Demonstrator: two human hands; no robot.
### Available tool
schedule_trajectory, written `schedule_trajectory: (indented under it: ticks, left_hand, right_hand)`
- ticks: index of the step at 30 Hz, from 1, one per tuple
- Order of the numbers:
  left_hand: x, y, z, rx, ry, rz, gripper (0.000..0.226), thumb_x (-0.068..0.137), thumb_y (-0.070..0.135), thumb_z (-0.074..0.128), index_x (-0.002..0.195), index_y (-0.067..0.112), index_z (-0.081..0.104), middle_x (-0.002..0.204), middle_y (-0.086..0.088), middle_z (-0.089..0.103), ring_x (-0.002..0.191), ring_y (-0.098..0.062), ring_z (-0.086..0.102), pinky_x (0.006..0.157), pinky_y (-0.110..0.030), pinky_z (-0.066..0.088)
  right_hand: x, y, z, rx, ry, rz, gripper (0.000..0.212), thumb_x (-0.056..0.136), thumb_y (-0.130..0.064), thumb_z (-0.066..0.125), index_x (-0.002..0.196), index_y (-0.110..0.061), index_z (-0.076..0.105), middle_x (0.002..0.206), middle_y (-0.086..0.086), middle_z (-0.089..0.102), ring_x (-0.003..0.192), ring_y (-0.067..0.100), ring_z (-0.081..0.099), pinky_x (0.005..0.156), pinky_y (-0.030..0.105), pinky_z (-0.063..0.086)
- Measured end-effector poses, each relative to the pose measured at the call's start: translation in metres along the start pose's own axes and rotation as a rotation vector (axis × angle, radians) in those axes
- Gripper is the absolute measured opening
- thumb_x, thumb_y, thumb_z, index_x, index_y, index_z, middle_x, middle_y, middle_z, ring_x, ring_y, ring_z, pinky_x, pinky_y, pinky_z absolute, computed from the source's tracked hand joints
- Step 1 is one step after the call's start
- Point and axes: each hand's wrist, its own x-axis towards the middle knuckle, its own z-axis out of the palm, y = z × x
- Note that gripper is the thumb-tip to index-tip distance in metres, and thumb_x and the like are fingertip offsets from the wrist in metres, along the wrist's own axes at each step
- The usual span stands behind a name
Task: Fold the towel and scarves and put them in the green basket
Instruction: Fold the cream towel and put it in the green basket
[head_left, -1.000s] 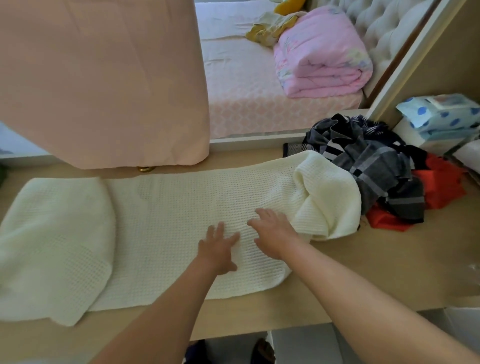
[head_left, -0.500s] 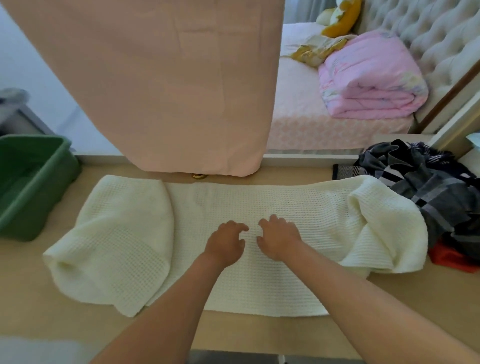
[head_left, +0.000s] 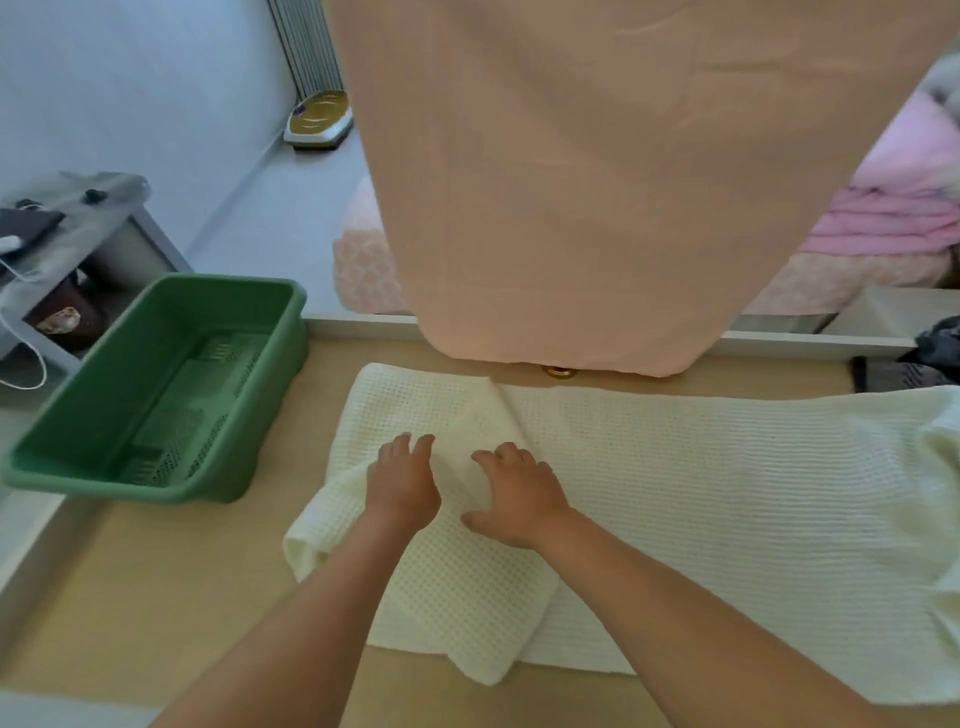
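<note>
Sliding left, the left hand (head_left: 402, 488) and right hand (head_left: 517, 499) now press the cream towel's (head_left: 701, 493) folded-over end, fingers (head_left: 423, 448) flat, gripping nothing, smoothing it for the next fold.

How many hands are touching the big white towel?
2. The left hand lies flat on the folded-over end of the towel, nearer the green basket; the right hand presses the towel just beside it. Neither is hidden.

Towel (head_left: 727, 493) and dark scarf (head_left: 941, 347) partly beyond right edge; bed (head_left: 883, 228) behind pink cloth (head_left: 597, 182).
</note>
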Motion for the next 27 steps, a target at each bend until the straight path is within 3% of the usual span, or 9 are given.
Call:
schedule_trajectory:
  ticks: [2,5,8,11,14,18,20,23,27]
  left_hand:
    - [0.008,-0.030,-0.001,0.039,-0.091,0.002,0.079,0.088,0.023,0.061,0.154,0.029,0.017,0.158,-0.007,0.023,0.141,-0.031,0.029,0.113,-0.048,0.029]
    - [0.018,-0.055,-0.004,0.131,-0.197,0.087,0.077,0.088,0.033,0.062,0.152,0.032,0.021,0.138,-0.002,0.050,0.125,-0.025,0.048,0.108,-0.043,0.032]
    - [0.028,-0.057,-0.013,0.090,-0.130,0.177,0.039,0.090,0.053,0.052,0.123,0.035,0.061,0.111,0.011,0.067,0.104,-0.015,0.061,0.094,-0.035,0.042]
    - [0.034,-0.033,-0.027,-0.130,-0.354,0.141,0.052,0.091,0.068,0.040,0.083,0.026,0.070,0.079,0.013,0.067,0.076,-0.008,0.062,0.072,-0.030,0.048]
    - [0.044,-0.004,-0.033,-0.150,-0.581,0.161,0.047,0.092,0.060,0.048,0.087,0.021,0.073,0.087,0.007,0.071,0.078,-0.011,0.065,0.081,-0.031,0.055]
    - [0.058,0.028,-0.018,-0.057,-0.320,0.307,0.018,0.094,0.035,0.052,0.100,0.022,0.063,0.103,0.005,0.061,0.096,-0.015,0.059,0.080,-0.030,0.049]
    - [0.061,0.042,-0.006,-0.069,-0.169,0.339,0.027,0.093,0.031,0.054,0.120,0.025,0.056,0.122,0.003,0.053,0.113,-0.018,0.050,0.090,-0.034,0.047]
    - [0.063,0.060,0.014,0.014,-0.243,0.340,0.056,0.095,0.038,0.053,0.147,0.029,0.034,0.152,0.000,0.030,0.137,-0.025,0.030,0.107,-0.044,0.037]
    - [0.064,0.070,0.033,0.060,-0.309,0.311,0.062,0.099,0.047,0.042,0.154,0.032,0.018,0.163,-0.001,0.007,0.149,-0.029,0.006,0.118,-0.051,0.021]
  right_hand:
    - [0.013,-0.018,0.014,-0.089,0.000,0.102,0.078,0.083,-0.048,0.066,0.148,-0.024,0.029,0.144,0.007,0.034,0.126,0.026,0.041,0.102,0.042,0.038]
    - [0.026,-0.022,0.020,-0.136,0.106,0.254,0.041,0.091,-0.011,0.051,0.132,-0.017,0.048,0.131,0.006,0.049,0.112,0.022,0.050,0.090,0.034,0.044]
    - [0.028,-0.012,0.006,0.110,0.252,0.396,0.032,0.099,-0.017,0.040,0.126,-0.016,0.056,0.114,0.001,0.062,0.095,0.019,0.059,0.079,0.035,0.048]
    - [0.026,0.008,-0.027,0.360,0.459,0.607,0.029,0.103,-0.026,0.038,0.123,-0.013,0.055,0.106,0.006,0.067,0.085,0.023,0.060,0.069,0.033,0.044]
    - [0.022,0.046,-0.054,0.509,0.563,0.811,0.032,0.103,-0.028,0.034,0.119,-0.009,0.055,0.111,0.010,0.064,0.087,0.026,0.056,0.073,0.035,0.043]
    - [0.009,0.099,-0.059,0.614,0.490,0.886,0.033,0.102,-0.027,0.035,0.122,-0.009,0.055,0.111,0.009,0.062,0.089,0.023,0.055,0.075,0.034,0.044]
    - [0.006,0.116,-0.048,0.663,0.355,0.849,0.031,0.100,-0.024,0.039,0.122,-0.010,0.056,0.110,0.005,0.062,0.090,0.021,0.058,0.078,0.035,0.050]
    - [0.007,0.134,-0.028,0.623,0.225,0.787,0.031,0.097,-0.017,0.042,0.123,-0.010,0.057,0.122,0.007,0.062,0.100,0.022,0.059,0.086,0.034,0.049]
    - [0.006,0.147,-0.033,0.620,0.545,0.786,0.020,0.103,-0.014,0.037,0.107,-0.013,0.056,0.100,0.004,0.062,0.085,0.021,0.056,0.071,0.032,0.039]
